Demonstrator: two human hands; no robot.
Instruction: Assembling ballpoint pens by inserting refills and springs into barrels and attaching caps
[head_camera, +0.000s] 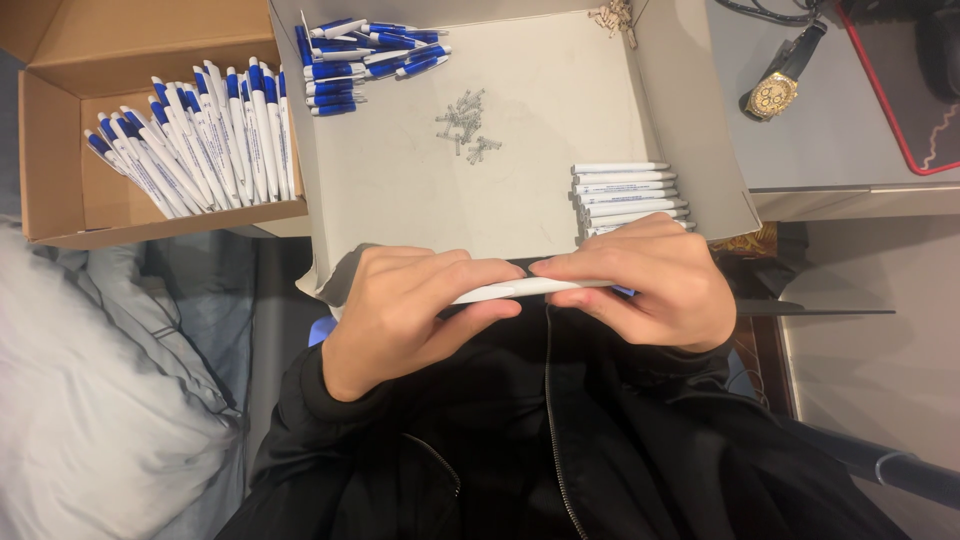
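The white pen (520, 289) lies crosswise in front of your chest, its long axis running left to right, just below the near edge of the grey tray (400, 190). You hold it at both ends: your left hand (405, 310) is closed round one end, your right hand (650, 285) round the other, thumbs nearly meeting at the middle. In the tray lie white barrels (628, 195), small springs (465, 122) and blue parts (365, 60). Finished pens (200, 135) fill the brown box (50, 150) to your left.

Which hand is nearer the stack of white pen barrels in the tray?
Right. The right hand sits just below the stack of white pen barrels, nearly touching it. The left hand is farther off to the left. Both hold a white pen.
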